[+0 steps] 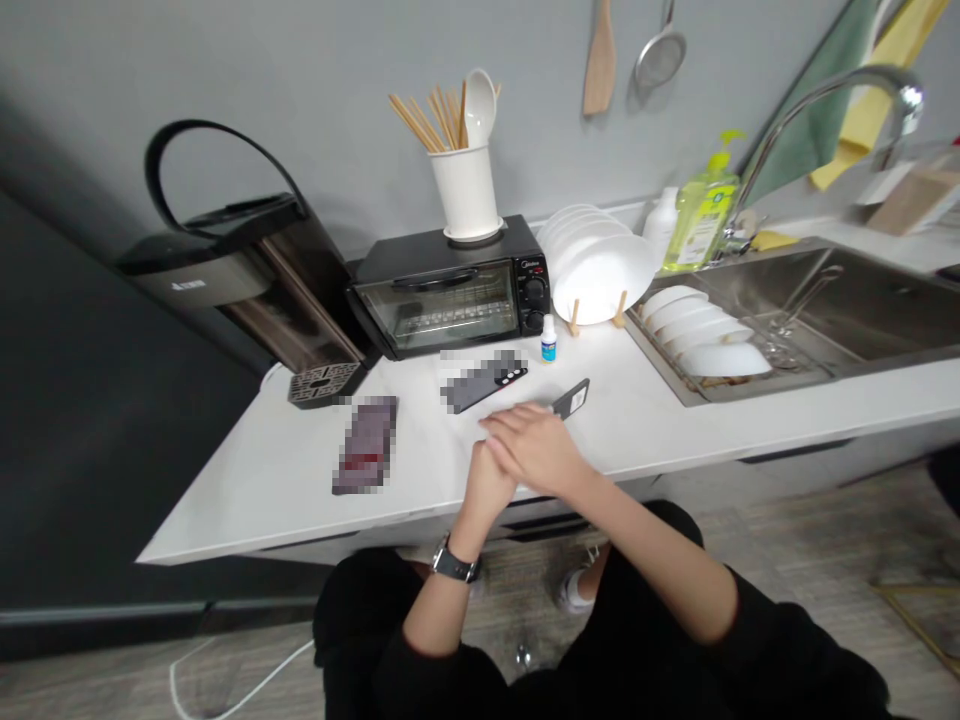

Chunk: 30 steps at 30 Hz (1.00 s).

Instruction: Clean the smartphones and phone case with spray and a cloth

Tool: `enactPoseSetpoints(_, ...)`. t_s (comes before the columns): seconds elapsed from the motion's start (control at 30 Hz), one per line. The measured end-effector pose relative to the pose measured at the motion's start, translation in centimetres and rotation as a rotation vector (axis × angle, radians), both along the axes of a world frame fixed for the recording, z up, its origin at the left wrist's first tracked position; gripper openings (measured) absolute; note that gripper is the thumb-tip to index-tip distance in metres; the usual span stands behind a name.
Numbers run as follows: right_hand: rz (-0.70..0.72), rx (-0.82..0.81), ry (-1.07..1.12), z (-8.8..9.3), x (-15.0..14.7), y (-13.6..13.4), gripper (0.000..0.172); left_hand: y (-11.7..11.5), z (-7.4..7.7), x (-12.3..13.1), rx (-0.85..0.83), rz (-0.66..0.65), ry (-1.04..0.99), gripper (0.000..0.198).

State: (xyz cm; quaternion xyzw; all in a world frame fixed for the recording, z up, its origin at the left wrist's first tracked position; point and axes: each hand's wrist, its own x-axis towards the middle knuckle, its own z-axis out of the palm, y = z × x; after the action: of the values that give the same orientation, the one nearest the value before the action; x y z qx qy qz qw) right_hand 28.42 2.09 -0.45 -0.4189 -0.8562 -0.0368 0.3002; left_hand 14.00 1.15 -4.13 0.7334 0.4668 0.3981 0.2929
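Observation:
My two hands meet above the front of the white counter (285, 520). The right hand (540, 450) lies across the left, its fingers stretched out and nothing visible in its grasp. Beneath it is my left hand (491, 480), a dark watch (455, 562) on its wrist; its fingers are mostly covered. A dark flat item with a white label (576, 398) juts out behind my right hand, partly hidden; whether they touch I cannot tell. Behind the hands lie a pixelated dark phone (484, 385) and a small white-and-blue bottle (549, 340). Further left is a pixelated purplish flat item (367, 445).
A black toaster oven (450, 300) backs the counter, bearing a white utensil holder (465, 190). Left stands a tall dark dispenser (300, 290). To the right are racked white plates (600, 270), a green soap bottle (701, 220) and a sink (847, 350) holding white bowls (701, 330).

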Motion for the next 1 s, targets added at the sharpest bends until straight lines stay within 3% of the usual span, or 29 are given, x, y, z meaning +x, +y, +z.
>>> enactPoseSetpoints(0.13, -0.34, -0.031, 0.038, 0.1, 3.1, 1.8, 0.04, -0.1, 0.5, 0.2, -0.073, -0.04, -0.084, 0.031)
enactPoseSetpoints(0.2, -0.289, -0.012, 0.048, 0.1, 2.8, 1.6, 0.04, 0.0, 0.5, 0.2, -0.083, -0.033, -0.085, 0.028)
enactPoseSetpoints(0.33, 0.008, -0.004, -0.005, 0.0, 0.4, 0.3, 0.032, 0.3, 0.2, -0.1, -0.065, 0.0, -0.05, 0.021)
enactPoseSetpoints(0.53, -0.297, 0.002, 0.024, -0.2, 1.2, 1.0, 0.039, 0.2, 0.3, 0.2, -0.077, -0.031, -0.089, 0.023)
enactPoseSetpoints(0.7, -0.06, -0.002, 0.009, -0.6, -0.4, 0.0, 0.031, 0.4, 0.0, 0.1, -0.066, 0.013, -0.049, 0.024)
enactPoseSetpoints(0.87, -0.368, -0.006, 0.074, -0.2, 2.3, 1.6, 0.043, 0.2, 0.5, 0.4, -0.091, -0.035, -0.112, 0.027)
enactPoseSetpoints(0.93, -0.306, 0.0, 0.07, 0.0, 2.0, 1.3, 0.043, 0.2, 0.5, 0.5, -0.087, -0.029, -0.102, 0.024)
enactPoseSetpoints(1.0, -0.126, -0.012, 0.021, 0.1, 1.1, 0.6, 0.037, 0.3, 0.4, 0.5, -0.075, -0.009, -0.076, 0.019)
